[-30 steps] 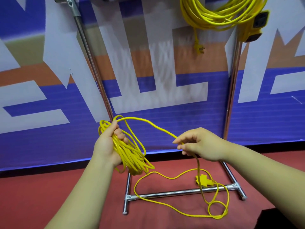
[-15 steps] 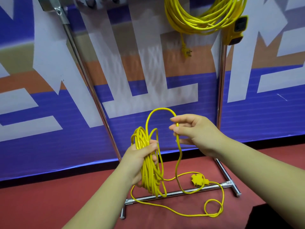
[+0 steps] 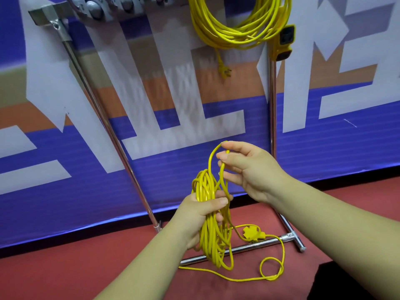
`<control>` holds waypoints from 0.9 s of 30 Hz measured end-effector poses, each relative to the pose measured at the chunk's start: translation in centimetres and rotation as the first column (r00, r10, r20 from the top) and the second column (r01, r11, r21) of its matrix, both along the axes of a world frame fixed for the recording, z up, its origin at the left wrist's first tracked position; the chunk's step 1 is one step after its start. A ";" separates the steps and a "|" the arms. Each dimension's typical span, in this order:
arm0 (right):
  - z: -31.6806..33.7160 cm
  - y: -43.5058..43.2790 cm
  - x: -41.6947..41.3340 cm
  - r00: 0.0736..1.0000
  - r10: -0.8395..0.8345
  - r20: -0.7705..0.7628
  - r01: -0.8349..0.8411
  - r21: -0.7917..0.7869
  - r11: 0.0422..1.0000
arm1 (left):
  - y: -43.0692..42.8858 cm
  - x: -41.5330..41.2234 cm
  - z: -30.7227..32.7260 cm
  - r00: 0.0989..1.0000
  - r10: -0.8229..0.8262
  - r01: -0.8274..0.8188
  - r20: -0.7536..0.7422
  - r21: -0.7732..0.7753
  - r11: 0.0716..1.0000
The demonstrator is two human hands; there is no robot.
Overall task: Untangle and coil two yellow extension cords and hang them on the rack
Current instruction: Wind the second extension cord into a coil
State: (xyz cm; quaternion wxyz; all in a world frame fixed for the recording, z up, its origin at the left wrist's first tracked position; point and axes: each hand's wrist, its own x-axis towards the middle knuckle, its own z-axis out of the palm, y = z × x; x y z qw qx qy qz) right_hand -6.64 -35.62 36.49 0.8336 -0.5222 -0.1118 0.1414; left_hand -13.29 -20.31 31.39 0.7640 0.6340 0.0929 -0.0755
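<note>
My left hand (image 3: 200,215) grips a bundle of yellow cord loops (image 3: 213,239) that hangs below its fist. Just above it, my right hand (image 3: 244,169) pinches a fresh loop of the same cord, held upright over the bundle. The loose tail (image 3: 255,278) runs across the red floor in a small ring, and its yellow socket end (image 3: 252,233) lies by the rack's bottom bar. A second coiled yellow cord (image 3: 236,29) hangs at the top of the metal rack (image 3: 272,118), its plug (image 3: 225,71) and socket block (image 3: 283,43) dangling.
The rack's chrome base bar (image 3: 244,249) and foot (image 3: 295,241) lie on the red floor right under my hands. Its slanted left pole (image 3: 104,120) runs up to the top rail (image 3: 112,7). A blue, white and orange banner (image 3: 324,148) covers the wall behind.
My left hand has carried the bundle right and toward the middle. My right hand has lifted a new loop of cord up and over to the bundle. Less cord lies on the floor.
</note>
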 end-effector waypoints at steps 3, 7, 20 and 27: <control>-0.1 -0.4 0.1 1.000 -0.023 -0.006 0.024 0.017 1.000 | -0.7 0.1 0.1 1.000 0.009 -0.009 0.015 0.029 1.000; -0.2 -0.7 0.5 0.998 -0.065 0.026 0.065 -0.017 0.998 | -1.0 0.1 0.2 0.999 0.006 -0.009 0.045 0.066 0.998; -5.0 -0.2 0.9 0.927 0.263 0.269 -0.095 -0.510 0.855 | 2.9 0.0 5.9 0.973 0.153 -0.097 0.170 -0.302 0.949; -7.9 2.6 1.2 0.855 0.472 0.216 -0.228 -0.661 0.715 | 5.2 -0.7 7.2 0.961 0.182 -0.066 0.208 -0.466 0.882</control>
